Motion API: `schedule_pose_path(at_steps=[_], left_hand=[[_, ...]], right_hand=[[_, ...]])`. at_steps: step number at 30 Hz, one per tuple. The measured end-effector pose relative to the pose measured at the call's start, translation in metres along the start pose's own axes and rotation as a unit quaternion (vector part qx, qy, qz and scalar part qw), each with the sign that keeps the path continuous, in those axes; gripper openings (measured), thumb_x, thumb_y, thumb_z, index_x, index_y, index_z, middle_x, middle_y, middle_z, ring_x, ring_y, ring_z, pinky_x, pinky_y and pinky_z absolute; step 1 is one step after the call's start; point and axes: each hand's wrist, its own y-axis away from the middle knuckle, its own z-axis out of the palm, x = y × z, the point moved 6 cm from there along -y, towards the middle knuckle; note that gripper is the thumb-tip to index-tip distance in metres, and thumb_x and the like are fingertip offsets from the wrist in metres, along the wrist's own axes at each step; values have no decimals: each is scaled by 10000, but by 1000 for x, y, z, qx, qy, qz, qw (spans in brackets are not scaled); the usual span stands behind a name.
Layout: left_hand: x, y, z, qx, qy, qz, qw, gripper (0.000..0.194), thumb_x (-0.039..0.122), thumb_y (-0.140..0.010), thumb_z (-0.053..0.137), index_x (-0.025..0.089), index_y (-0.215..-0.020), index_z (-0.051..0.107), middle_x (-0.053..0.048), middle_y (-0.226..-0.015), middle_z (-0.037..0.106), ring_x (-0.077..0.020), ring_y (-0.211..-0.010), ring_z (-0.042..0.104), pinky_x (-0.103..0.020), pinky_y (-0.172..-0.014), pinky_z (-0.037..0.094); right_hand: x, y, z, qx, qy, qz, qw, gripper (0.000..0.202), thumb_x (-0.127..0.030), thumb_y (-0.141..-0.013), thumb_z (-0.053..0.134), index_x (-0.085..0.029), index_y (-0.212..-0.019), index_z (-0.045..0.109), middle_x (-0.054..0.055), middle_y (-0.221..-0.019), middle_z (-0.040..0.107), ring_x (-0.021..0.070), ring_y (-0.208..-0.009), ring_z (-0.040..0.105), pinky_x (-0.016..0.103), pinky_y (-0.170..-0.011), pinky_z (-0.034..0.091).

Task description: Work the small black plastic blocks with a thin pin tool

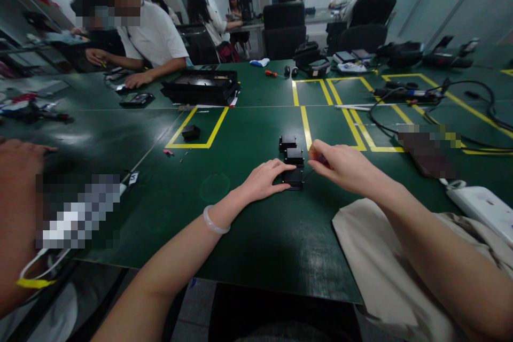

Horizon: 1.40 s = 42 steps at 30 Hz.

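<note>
Bracing nearest black block [294, 178] between parted thumb and forefinger, left hand [264, 179] probably stops it sliding. Right hand [340, 166] pinches small dark item [321, 158], can't tell what. Middle block [294, 155], far block [287, 142] beyond; all in from worktop [256, 240]'s near edge.

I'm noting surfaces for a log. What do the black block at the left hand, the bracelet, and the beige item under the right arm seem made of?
Black block at the left hand: plastic or painted metal, satin; its smooth face has a faint sheen.
Bracelet: perhaps stone, glass or plastic, polished; milky, glossy ring.
Beige item: probably fabric, matte; soft folds show.
</note>
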Motion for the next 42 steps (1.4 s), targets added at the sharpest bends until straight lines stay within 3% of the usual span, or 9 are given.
schedule_pose_path(at_steps=[3,8,16,22,28,33,39,42], left_hand=[[0,0,0,0,2,-2,1000,500,386,-896,615,307,-1360,445,-57,-1165,549,-242,-1050,545,-391,-896,466],[-1,0,0,-2,2,-3,1000,505,383,-891,623,309,-1358,445,-54,-1157,549,-238,-1037,548,-386,-887,471],[-1,0,0,-3,7,-6,1000,494,383,-895,612,315,-1355,445,-58,-1178,542,-244,-1051,553,-395,-889,474],[-1,0,0,2,0,-3,1000,490,379,-891,620,307,-1346,452,-56,-1159,551,-243,-1052,550,-388,-899,469],[0,0,0,-2,1,-4,1000,497,376,-894,617,313,-1355,444,-58,-1171,549,-245,-1061,549,-390,-896,468],[0,0,-1,-4,4,-5,1000,491,379,-891,620,304,-1346,451,-58,-1166,552,-241,-1051,551,-385,-889,470],[0,0,-1,-2,-2,-5,1000,491,380,-895,615,307,-1351,447,-58,-1172,548,-241,-1046,552,-388,-888,471],[0,0,0,-2,0,-4,1000,491,384,-895,615,306,-1350,448,-57,-1166,551,-240,-1044,553,-389,-887,472]], right_hand=[[-1,0,-1,-8,-12,-8,1000,46,-275,-888,461,-229,-892,455,-11,-717,594,151,-627,523,264,-558,277],[0,-1,-1,-1,11,6,1000,170,-391,-920,458,-230,-864,457,-11,-682,582,156,-596,501,270,-541,266],[-2,1,0,-7,-15,-18,1000,136,-285,-895,458,-220,-1014,463,1,-745,622,165,-659,560,266,-560,296],[-1,0,-1,2,27,3,1000,183,-396,-935,430,-228,-873,471,3,-687,593,173,-617,521,275,-552,267],[-4,2,-1,-1,4,-16,1000,140,-288,-901,447,-220,-1023,458,9,-747,608,173,-649,543,270,-557,274],[-4,2,-1,9,21,-6,1000,150,-369,-923,440,-226,-890,473,4,-697,593,170,-623,528,271,-545,258],[-6,1,0,0,-15,-28,999,148,-298,-904,433,-219,-1028,453,10,-748,615,172,-639,552,272,-550,285],[-5,1,-1,11,-5,-20,1000,143,-361,-920,434,-224,-945,466,9,-716,602,174,-629,542,272,-551,279]])
